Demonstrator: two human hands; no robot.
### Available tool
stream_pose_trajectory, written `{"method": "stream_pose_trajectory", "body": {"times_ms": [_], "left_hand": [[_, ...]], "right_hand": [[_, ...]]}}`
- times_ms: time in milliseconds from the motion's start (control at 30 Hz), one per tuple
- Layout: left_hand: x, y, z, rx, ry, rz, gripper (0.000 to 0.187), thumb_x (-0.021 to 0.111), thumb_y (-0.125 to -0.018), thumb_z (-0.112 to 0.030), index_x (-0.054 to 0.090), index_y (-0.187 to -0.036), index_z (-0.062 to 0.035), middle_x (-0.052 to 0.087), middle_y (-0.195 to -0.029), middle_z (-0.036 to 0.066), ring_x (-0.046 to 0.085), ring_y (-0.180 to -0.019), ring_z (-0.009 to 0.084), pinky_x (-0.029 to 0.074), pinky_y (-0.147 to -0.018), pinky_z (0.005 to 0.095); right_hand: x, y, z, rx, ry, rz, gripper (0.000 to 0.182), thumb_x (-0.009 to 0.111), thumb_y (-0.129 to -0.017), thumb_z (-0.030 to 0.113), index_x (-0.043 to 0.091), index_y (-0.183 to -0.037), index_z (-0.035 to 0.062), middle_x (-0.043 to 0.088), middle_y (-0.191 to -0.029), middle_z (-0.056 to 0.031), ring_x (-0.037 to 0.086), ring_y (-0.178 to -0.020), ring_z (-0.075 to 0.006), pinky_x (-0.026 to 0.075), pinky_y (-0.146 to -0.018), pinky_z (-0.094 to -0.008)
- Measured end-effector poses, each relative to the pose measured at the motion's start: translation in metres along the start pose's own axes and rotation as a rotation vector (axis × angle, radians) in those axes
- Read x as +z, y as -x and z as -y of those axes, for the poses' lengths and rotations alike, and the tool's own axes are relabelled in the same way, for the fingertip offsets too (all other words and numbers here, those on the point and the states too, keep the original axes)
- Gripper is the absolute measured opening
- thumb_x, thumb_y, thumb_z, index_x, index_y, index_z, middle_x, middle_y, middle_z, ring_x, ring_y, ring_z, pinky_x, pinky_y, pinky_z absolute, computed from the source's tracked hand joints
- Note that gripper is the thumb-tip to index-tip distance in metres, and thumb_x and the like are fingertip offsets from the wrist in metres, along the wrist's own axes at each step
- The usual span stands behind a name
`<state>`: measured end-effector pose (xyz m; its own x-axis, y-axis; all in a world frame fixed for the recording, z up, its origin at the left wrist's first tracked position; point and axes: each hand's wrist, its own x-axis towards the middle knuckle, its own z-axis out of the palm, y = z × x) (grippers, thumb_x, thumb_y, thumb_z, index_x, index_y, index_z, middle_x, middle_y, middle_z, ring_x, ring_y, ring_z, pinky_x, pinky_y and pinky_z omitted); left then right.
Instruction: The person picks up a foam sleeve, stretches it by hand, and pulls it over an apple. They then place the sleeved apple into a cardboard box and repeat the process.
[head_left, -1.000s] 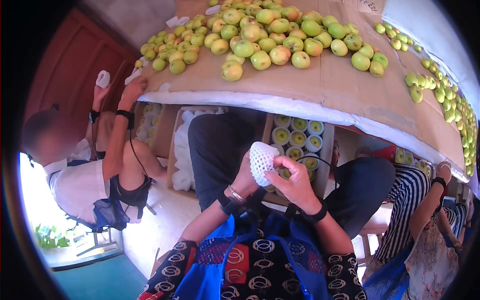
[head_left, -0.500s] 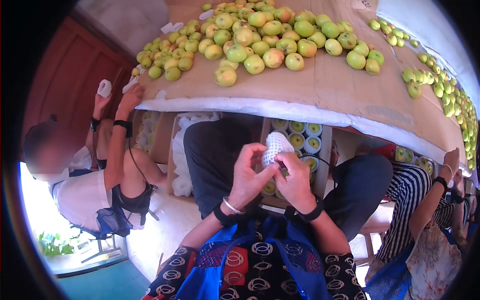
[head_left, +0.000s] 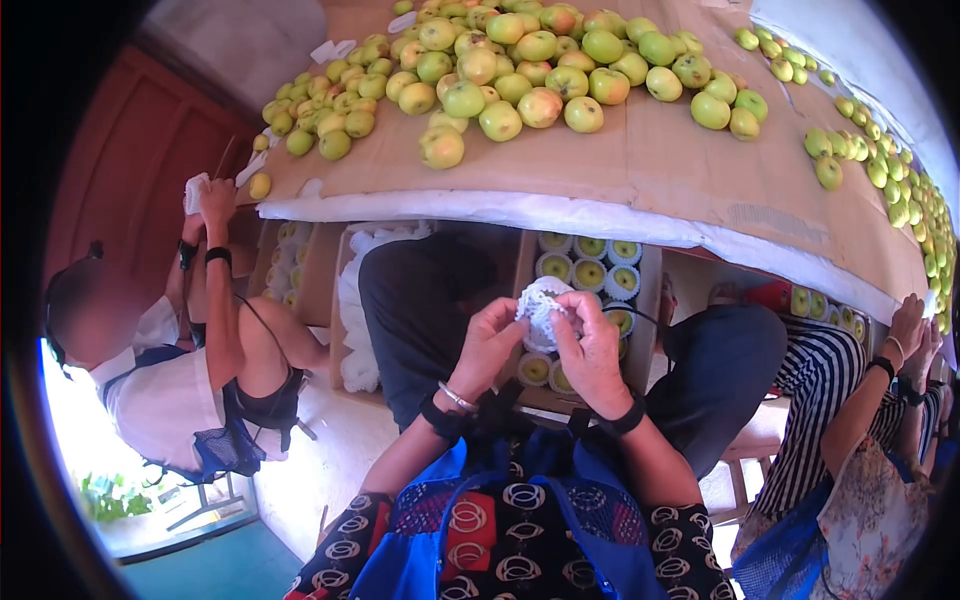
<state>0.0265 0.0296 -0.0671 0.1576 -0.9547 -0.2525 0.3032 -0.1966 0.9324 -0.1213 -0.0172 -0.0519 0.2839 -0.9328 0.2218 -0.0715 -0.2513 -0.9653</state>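
A white foam net sleeve (head_left: 542, 308) is between my two hands, above the box in front of my lap. My left hand (head_left: 490, 345) pinches its left side. Fingers of my right hand (head_left: 592, 350) grip its right edge. Whether anything lies inside the sleeve cannot be made out. Behind it, green apples in white foam nets (head_left: 590, 273) sit in rows in a cardboard box (head_left: 648, 300) under the table edge. A large heap of loose green apples (head_left: 540, 105) lies on the cardboard-covered table (head_left: 620, 180).
At the left, a seated co-worker (head_left: 160, 370) holds a white net. To the right are another person's hands (head_left: 908, 335) near the table edge. A box of white foam nets (head_left: 362, 330) stands left of my knee. More apples (head_left: 885, 180) lie at the right.
The sleeve was upright and narrow; now it looks rounder and spread between my fingers. The co-worker's hands at the left have come together around a net. The view has shifted slightly.
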Motion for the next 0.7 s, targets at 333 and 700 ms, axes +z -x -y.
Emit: {"method": "stream_pose_trajectory", "body": {"times_ms": [333,700], "left_hand": [[0.0,-0.006,-0.013,-0.12,0.402,-0.123,0.013,0.045,-0.093,-0.012,0.054,-0.099,-0.0049,0.061,-0.091,0.003,0.059,-0.081,0.0093,0.049,-0.073,0.0257],[0.009,0.003,-0.003,0.217,0.157,-0.041,0.011,0.048,-0.092,-0.012,0.055,-0.093,-0.0034,0.059,-0.086,-0.001,0.051,-0.077,0.0024,0.043,-0.07,0.0194]], "right_hand": [[0.009,0.003,-0.021,0.114,-0.085,0.064,0.014,0.057,-0.085,0.008,0.053,-0.097,0.0011,0.061,-0.074,-0.0088,0.058,-0.062,-0.0104,0.047,-0.058,-0.026],[0.02,0.01,-0.024,0.492,-0.712,0.199,0.027,0.056,-0.088,0.017,0.056,-0.108,-0.0012,0.063,-0.096,-0.003,0.058,-0.083,-0.0084,0.046,-0.075,-0.0242]]}}
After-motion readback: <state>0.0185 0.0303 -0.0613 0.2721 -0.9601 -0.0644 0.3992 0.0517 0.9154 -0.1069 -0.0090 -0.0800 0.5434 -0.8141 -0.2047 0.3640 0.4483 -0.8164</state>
